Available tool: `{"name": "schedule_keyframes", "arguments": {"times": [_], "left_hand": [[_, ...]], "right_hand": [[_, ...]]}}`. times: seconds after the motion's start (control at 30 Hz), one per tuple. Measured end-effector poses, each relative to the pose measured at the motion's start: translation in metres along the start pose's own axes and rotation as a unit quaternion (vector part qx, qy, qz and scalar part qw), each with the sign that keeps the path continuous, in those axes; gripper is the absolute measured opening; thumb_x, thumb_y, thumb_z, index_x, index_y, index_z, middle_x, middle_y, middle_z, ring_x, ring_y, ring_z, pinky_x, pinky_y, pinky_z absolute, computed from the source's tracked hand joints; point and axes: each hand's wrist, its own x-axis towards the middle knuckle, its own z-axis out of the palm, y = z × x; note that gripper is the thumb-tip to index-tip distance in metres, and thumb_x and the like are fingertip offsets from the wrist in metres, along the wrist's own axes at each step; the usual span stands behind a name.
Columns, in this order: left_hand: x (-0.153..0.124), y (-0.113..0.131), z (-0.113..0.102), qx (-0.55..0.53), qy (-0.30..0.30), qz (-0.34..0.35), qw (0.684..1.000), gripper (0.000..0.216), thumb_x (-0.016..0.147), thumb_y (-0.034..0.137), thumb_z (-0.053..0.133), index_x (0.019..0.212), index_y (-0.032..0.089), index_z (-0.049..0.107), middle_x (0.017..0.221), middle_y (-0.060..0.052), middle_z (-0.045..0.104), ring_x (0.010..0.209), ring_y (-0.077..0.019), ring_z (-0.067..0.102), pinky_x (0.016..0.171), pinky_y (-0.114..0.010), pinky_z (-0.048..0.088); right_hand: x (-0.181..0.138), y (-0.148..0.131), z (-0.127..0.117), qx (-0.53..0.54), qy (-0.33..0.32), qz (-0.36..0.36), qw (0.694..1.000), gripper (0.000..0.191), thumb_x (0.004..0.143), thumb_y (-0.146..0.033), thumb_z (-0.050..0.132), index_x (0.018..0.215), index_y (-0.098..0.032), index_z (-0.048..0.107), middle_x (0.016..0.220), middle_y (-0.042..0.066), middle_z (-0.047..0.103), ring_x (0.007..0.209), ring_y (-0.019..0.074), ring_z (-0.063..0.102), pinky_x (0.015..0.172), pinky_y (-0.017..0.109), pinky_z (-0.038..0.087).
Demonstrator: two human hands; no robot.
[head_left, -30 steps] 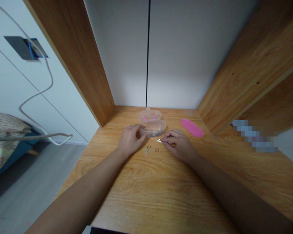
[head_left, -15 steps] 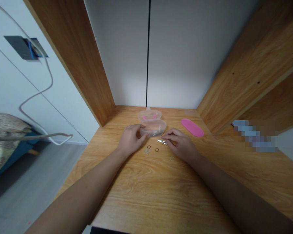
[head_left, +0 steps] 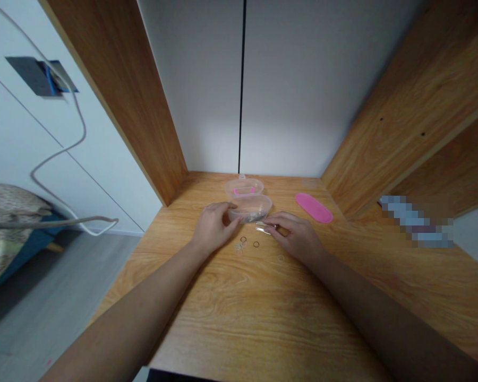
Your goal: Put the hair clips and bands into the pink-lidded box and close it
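Note:
My left hand (head_left: 213,227) grips the left end of a clear oval plastic case (head_left: 258,203), thumb at its front edge and fingers at its rim. The case stands open, its clear lid (head_left: 231,188) folded back behind it with a pink piece inside. Small, hard-to-make-out things lie in the case. My right hand (head_left: 297,236) pinches a thin silver clip (head_left: 269,224) at the front right of the case. Just below it, another slim silver clip (head_left: 262,229) lies on the wooden table. Several small rings, like hair ties, lie nearby, including a dark ring (head_left: 256,244).
A pink oval plate (head_left: 314,207) lies to the right on the wooden table (head_left: 231,323). Wooden panels and a pale wall (head_left: 207,106) enclose the back and sides. A cable (head_left: 83,127) hangs at the left. On the far right is a blurred-out item (head_left: 414,220).
A silver clip now shows between my right fingertips, which have shifted slightly toward the case. My left hand keeps its place on the case.

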Motion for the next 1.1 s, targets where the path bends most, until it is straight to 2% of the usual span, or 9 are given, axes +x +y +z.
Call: {"name": "schedule_keyframes", "arguments": {"times": [0.2,0.47,0.63,1.1], "left_hand": [[-0.0005,-0.001,0.0006,-0.005,0.001,0.003,1.0,0.026,0.087,0.037,0.07,0.107,0.022,0.068,0.108,-0.005,0.075,0.1,-0.0247,0.07,0.093,-0.042,0.053],[-0.0004,-0.0007,0.0005,-0.003,0.003,-0.001,1.0,0.027,0.086,0.037,0.071,0.108,0.022,0.068,0.108,-0.006,0.075,0.1,-0.0252,0.07,0.093,-0.042,0.054],[-0.0002,-0.001,0.0009,-0.006,0.006,0.002,1.0,0.026,0.087,0.037,0.071,0.108,0.021,0.068,0.109,-0.006,0.075,0.1,-0.0249,0.07,0.094,-0.042,0.053],[-0.0008,-0.0006,0.0003,-0.004,0.002,0.002,1.0,0.026,0.087,0.037,0.07,0.109,0.022,0.068,0.109,-0.005,0.075,0.101,-0.0248,0.07,0.094,-0.041,0.053]], "right_hand": [[-0.003,0.0039,0.0019,0.008,-0.015,0.004,1.0,0.013,0.093,-0.024,0.061,0.099,-0.025,0.073,0.097,0.004,0.077,0.085,0.019,0.072,0.079,0.033,0.058],[-0.0041,0.0088,0.0033,-0.026,-0.018,0.019,0.999,0.01,0.087,-0.022,0.068,0.096,-0.023,0.072,0.092,0.005,0.076,0.085,0.0227,0.069,0.079,0.038,0.055],[-0.0035,0.0094,0.0044,-0.029,-0.027,0.001,0.999,0.01,0.084,-0.019,0.069,0.093,-0.023,0.072,0.092,0.005,0.076,0.087,0.0232,0.069,0.082,0.039,0.054],[-0.0037,0.0083,0.0039,-0.019,-0.061,0.001,0.998,0.023,0.082,-0.011,0.066,0.101,-0.023,0.072,0.095,0.005,0.073,0.088,0.0219,0.068,0.082,0.036,0.054]]}}
